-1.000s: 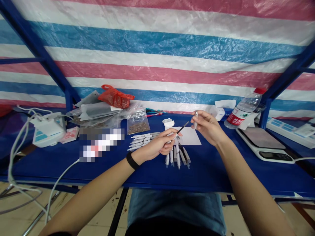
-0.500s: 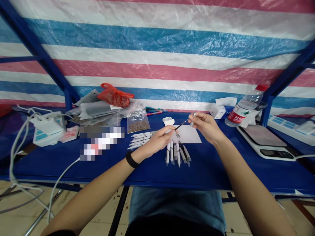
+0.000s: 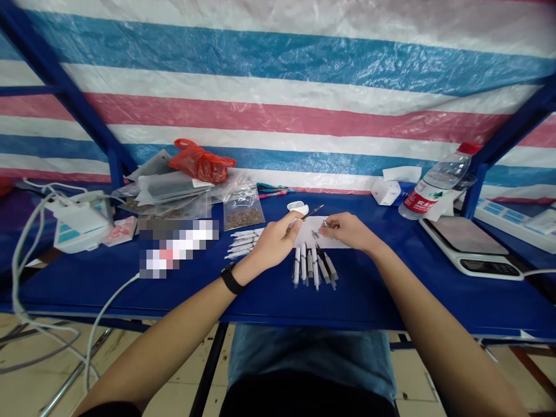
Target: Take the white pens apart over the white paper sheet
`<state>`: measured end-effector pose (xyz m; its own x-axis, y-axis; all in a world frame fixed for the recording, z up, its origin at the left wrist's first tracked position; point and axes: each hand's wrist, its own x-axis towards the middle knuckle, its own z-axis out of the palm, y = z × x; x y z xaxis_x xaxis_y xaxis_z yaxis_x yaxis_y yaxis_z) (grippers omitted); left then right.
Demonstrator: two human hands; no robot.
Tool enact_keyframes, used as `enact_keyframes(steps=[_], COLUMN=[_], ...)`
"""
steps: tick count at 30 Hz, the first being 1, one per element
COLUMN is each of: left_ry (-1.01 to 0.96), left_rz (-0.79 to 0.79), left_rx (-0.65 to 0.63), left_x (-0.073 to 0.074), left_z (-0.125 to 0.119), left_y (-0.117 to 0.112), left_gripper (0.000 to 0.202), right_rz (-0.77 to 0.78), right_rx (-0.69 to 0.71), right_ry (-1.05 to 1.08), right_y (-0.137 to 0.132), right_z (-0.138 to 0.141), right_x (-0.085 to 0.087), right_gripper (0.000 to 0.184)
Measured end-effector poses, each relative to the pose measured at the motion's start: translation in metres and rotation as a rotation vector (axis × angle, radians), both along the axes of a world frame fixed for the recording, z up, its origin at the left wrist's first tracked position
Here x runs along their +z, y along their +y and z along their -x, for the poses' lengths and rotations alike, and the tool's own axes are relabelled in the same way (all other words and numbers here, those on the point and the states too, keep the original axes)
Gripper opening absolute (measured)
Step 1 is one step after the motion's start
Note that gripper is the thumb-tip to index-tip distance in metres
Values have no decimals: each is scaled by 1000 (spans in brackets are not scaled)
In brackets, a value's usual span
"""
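Note:
Pinched in my left hand point(image 3: 275, 240) is a thin dark pen refill point(image 3: 313, 212), its tip slanting up to the right. My right hand point(image 3: 350, 231) is closed on a small silver metal piece point(image 3: 325, 224), held low over a white sheet of paper point(image 3: 343, 243). A few tiny parts point(image 3: 315, 234) lie on that sheet between the hands. In front of it are several white and grey pen barrels point(image 3: 315, 269), side by side. More white pens point(image 3: 241, 243) lie in a row left of my left hand, which partly covers them. Behind it is an open white case point(image 3: 296, 205).
At the right are a kitchen scale point(image 3: 473, 246), a red-capped water bottle point(image 3: 434, 185) and a tissue box point(image 3: 386, 191). Plastic bags point(image 3: 169, 191), a red bag point(image 3: 202, 162) and a bag of brown bits point(image 3: 244, 214) lie back left. A cable point(image 3: 113, 298) crosses the left edge.
My right hand has come down and slightly left with the silver piece, from above the sheet to low over it. My left hand has turned, and the refill has shifted slightly.

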<state>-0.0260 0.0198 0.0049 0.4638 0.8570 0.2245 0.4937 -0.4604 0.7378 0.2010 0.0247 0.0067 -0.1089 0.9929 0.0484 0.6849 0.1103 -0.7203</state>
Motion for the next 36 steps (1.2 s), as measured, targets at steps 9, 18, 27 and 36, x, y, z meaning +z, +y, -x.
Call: enact_keyframes(steps=[9, 18, 27, 36], left_ry=[-26, -72, 136, 418], left_rz=[42, 66, -23, -64], left_rx=[-34, -140, -60, -33], left_x=[-3, -6, -5, -1], left_z=[0, -2, 1, 0], left_y=[2, -2, 2, -1], left_gripper=[30, 18, 14, 12], right_rz=[62, 31, 10, 444], right_rx=[-54, -48, -212, 158], right_ry=[299, 801, 667, 184], right_y=[-2, -9, -6, -16], right_z=[-3, 33, -9, -1], right_x=[8, 4, 26, 28], right_gripper=[33, 44, 49, 40])
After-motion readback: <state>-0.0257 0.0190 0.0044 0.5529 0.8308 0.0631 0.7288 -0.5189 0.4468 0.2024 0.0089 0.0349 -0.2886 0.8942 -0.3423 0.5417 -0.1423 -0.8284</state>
